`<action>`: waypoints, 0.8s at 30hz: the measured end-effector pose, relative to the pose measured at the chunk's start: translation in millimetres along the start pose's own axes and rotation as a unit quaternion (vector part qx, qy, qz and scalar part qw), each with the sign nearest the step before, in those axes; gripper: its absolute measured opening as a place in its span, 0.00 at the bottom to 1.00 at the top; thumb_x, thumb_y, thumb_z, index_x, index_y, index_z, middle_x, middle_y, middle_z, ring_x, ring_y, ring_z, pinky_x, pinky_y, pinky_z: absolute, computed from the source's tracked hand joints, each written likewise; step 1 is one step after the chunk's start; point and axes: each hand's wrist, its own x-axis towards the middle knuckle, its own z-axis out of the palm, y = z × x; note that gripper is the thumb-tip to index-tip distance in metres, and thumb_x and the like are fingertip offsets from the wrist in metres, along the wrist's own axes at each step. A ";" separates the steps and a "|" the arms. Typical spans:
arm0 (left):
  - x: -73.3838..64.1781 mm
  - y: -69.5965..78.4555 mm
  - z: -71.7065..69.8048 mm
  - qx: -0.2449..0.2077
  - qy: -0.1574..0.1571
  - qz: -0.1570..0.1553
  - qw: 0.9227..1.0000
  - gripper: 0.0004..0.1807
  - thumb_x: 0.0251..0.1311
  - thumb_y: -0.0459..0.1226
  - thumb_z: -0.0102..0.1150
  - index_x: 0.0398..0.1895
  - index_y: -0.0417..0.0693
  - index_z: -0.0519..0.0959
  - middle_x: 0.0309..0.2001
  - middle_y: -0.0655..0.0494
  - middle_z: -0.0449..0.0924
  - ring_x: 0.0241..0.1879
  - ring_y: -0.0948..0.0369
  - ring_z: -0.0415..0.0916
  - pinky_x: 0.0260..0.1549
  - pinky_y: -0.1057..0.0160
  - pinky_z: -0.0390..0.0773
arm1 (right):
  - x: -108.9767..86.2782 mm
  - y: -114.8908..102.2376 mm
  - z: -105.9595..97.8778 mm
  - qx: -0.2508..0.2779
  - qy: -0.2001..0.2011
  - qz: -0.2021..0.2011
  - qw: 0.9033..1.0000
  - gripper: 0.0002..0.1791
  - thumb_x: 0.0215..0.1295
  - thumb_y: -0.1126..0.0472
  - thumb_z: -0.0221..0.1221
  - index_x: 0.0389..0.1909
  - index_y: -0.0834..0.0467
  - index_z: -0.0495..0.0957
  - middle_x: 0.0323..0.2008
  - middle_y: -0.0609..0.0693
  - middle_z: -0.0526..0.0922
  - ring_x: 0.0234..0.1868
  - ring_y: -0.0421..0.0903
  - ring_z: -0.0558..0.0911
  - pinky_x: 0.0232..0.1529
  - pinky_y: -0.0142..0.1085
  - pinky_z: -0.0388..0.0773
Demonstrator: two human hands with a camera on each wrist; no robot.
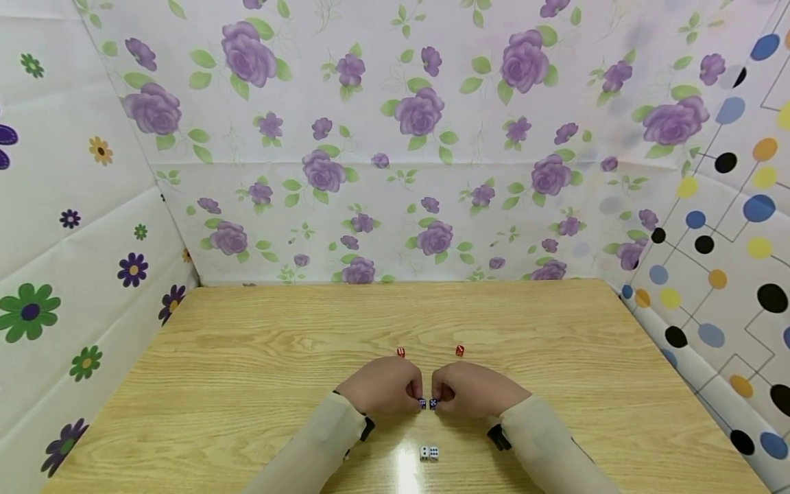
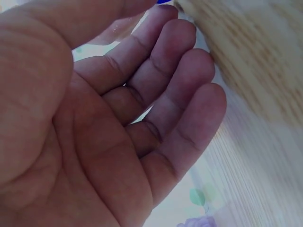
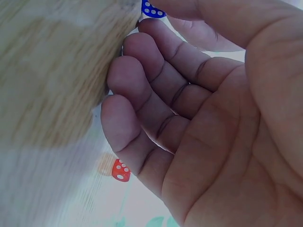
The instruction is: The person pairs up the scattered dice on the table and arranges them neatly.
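Note:
Two blue dice with white pips lie close together at the middle of the table in the head view, a narrow gap between them. My left hand [image 1: 384, 386] pinches the left blue die [image 1: 422, 403] between thumb and forefinger. The right blue die [image 1: 433, 404] is pinched the same way by my right hand [image 1: 478, 390]; in the right wrist view part of this blue die [image 3: 154, 9] shows at the fingertips. Beyond the hands sit a red die [image 1: 400, 352] on the left and another red die [image 1: 459, 350] on the right.
Nearer to me, two white dice, a left one [image 1: 424, 453] and a right one [image 1: 434, 453], stand side by side on the wooden table [image 1: 247, 343]. A flowered cloth [image 1: 382, 206] rises behind the table's far edge, with patterned cloths at both sides.

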 end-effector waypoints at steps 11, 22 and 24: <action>1.3 1.7 0.5 0.003 0.005 0.008 1.000 0.03 0.51 0.39 0.67 0.25 0.57 0.83 0.23 0.72 0.75 0.24 0.72 0.71 0.29 0.70 0.73 | 0.8 -1.2 1.5 0.000 0.003 0.004 1.000 0.08 0.57 0.61 0.64 0.25 0.46 0.75 0.22 0.35 0.72 0.23 0.32 0.69 0.27 0.28 0.69; 0.3 4.2 0.3 -0.001 0.000 0.008 1.000 0.04 0.53 0.39 0.67 0.24 0.58 0.82 0.23 0.72 0.75 0.23 0.72 0.71 0.28 0.70 0.73 | 1.2 -0.9 2.9 -0.001 0.003 0.011 1.000 0.08 0.58 0.59 0.64 0.24 0.45 0.75 0.21 0.35 0.72 0.22 0.32 0.69 0.26 0.28 0.69; 0.0 4.9 0.4 -0.003 0.001 0.009 1.000 0.05 0.54 0.40 0.67 0.24 0.58 0.81 0.23 0.72 0.75 0.23 0.72 0.71 0.28 0.70 0.73 | 1.1 -1.1 2.8 0.001 0.002 0.013 1.000 0.08 0.58 0.59 0.63 0.24 0.45 0.75 0.21 0.35 0.72 0.22 0.32 0.69 0.26 0.28 0.69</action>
